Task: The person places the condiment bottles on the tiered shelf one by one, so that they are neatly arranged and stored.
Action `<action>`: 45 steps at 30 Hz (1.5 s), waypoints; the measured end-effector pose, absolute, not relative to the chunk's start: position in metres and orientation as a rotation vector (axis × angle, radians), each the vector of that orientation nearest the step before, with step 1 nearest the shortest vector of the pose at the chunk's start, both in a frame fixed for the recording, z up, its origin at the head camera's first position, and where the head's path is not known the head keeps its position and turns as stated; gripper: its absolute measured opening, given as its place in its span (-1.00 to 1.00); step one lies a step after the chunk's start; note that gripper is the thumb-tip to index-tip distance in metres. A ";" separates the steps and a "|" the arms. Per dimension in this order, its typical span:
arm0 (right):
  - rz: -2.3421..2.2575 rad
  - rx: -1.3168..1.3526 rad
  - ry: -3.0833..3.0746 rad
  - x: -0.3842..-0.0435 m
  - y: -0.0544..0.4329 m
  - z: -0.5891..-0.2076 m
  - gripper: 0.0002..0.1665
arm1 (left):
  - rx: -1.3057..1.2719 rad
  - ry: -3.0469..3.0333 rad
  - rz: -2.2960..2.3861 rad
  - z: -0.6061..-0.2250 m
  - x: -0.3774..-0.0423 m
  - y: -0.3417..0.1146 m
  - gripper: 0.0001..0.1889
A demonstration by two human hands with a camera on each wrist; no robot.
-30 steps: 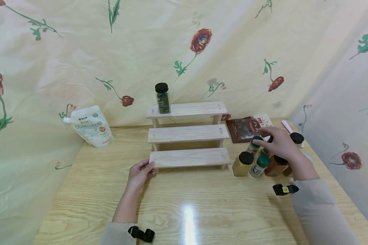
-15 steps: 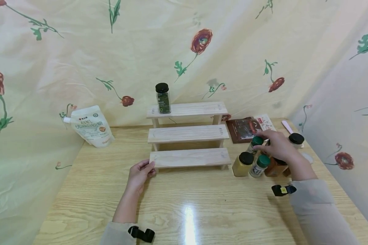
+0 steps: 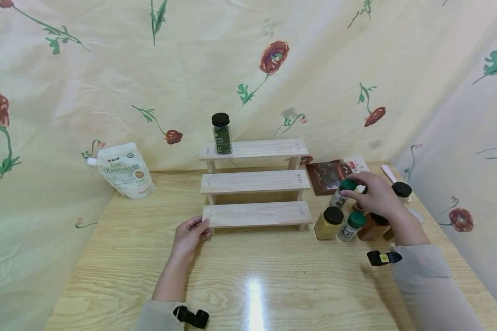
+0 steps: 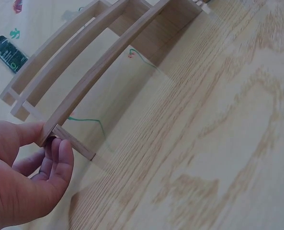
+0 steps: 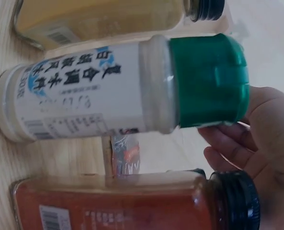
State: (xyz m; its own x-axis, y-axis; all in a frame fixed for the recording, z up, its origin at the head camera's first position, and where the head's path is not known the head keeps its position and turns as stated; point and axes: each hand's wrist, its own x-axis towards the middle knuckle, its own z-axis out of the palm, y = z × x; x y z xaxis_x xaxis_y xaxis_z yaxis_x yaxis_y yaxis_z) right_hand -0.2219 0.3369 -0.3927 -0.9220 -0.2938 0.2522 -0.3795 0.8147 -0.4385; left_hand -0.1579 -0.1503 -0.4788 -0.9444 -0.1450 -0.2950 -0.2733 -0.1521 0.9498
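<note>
My left hand (image 3: 190,234) pinches the left end of the lowest tier of a three-tier wooden rack (image 3: 257,214); the left wrist view shows thumb on top, fingers curled beneath. At the right, my right hand (image 3: 374,193) grips the green cap of a white-labelled seasoning shaker (image 3: 338,198), which leans slightly. In the right wrist view, a second green-capped shaker (image 5: 94,91) hides the held one, and only part of the hand (image 5: 271,143) shows. A black-capped jar of green herbs (image 3: 222,138) stands at the left of the top tier.
Near the right hand stand a yellow spice jar (image 3: 328,224), a reddish-brown spice jar (image 3: 372,227) and another black-capped jar (image 3: 401,191). Behind lie a dark brown packet (image 3: 327,175) and a pink-handled utensil (image 3: 388,173). A white spouted pouch (image 3: 126,172) leans on the wall at left.
The right hand has closed on the rear green-capped shaker and shifted it slightly left, tilting it. The left hand stays on the rack.
</note>
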 end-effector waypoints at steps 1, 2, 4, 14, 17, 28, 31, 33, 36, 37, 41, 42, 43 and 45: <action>0.744 0.527 -2.806 -0.222 0.336 -0.392 -0.44 | -0.490 1.986 2.268 -0.479 -0.158 -0.150 -0.57; 0.760 0.524 -2.786 -0.222 0.335 -0.391 -0.44 | -0.489 1.986 2.269 -0.479 -0.158 -0.150 -0.57; 0.797 0.512 -2.755 -0.222 0.334 -0.389 -0.43 | -0.487 1.984 2.271 -0.480 -0.158 -0.150 -0.57; 0.854 0.489 -2.543 -0.227 0.322 -0.374 -0.53 | -0.487 1.978 2.282 -0.480 -0.159 -0.150 -0.57; 0.891 0.447 -2.542 -0.227 0.316 -0.367 -0.56 | -0.491 1.969 2.285 -0.480 -0.159 -0.151 -0.57; 0.948 0.424 -2.465 -0.235 0.300 -0.342 -0.53 | -0.494 1.968 2.292 -0.480 -0.159 -0.151 -0.58; 0.945 0.442 -2.434 -0.238 0.296 -0.337 -0.53 | -0.484 1.972 2.290 -0.480 -0.159 -0.151 -0.58; 0.936 0.445 -2.418 -0.239 0.293 -0.334 -0.54 | -0.479 1.975 2.288 -0.480 -0.159 -0.151 -0.57; 0.924 0.446 -2.397 -0.243 0.288 -0.330 -0.55 | -0.474 1.978 2.283 -0.480 -0.159 -0.151 -0.56; 0.925 0.451 -2.386 -0.244 0.286 -0.329 -0.55 | -0.474 1.979 2.281 -0.480 -0.159 -0.151 -0.56; 0.931 0.490 -2.353 -0.250 0.276 -0.322 -0.55 | -0.474 1.978 2.282 -0.479 -0.159 -0.151 -0.56; 0.935 0.498 -2.350 -0.251 0.273 -0.320 -0.56 | -0.474 1.983 2.280 -0.479 -0.158 -0.150 -0.57; 0.935 0.505 -2.349 -0.253 0.270 -0.318 -0.56 | -0.474 1.996 2.275 -0.479 -0.159 -0.150 -0.57; 0.932 0.523 -2.347 -0.256 0.265 -0.316 -0.56 | -0.474 2.026 2.263 -0.479 -0.159 -0.149 -0.58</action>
